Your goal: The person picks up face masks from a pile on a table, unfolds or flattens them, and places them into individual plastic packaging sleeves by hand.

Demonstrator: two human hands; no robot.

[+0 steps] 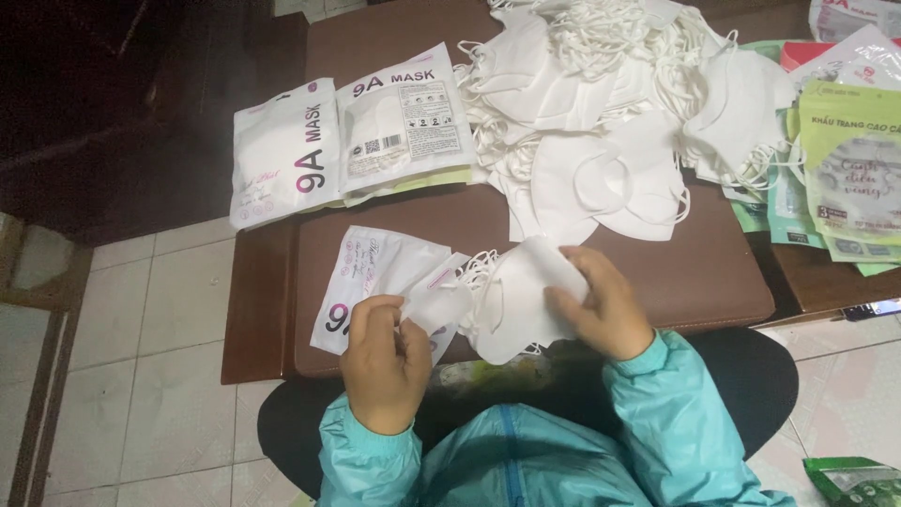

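My left hand (383, 361) pinches the open end of a white plastic pouch (375, 272) with pink and black print, lying on the near edge of a brown table (699, 272). My right hand (601, 305) grips a folded white face mask (521, 296), its end touching the pouch mouth. Its ear loops bunch up between the two hands. Both sleeves are turquoise.
A large heap of loose white masks (610, 103) covers the far middle of the table. Two filled white pouches (347, 141) lie at the far left. Green and white packets (845, 169) are stacked at the right. Tiled floor (150, 329) lies to the left.
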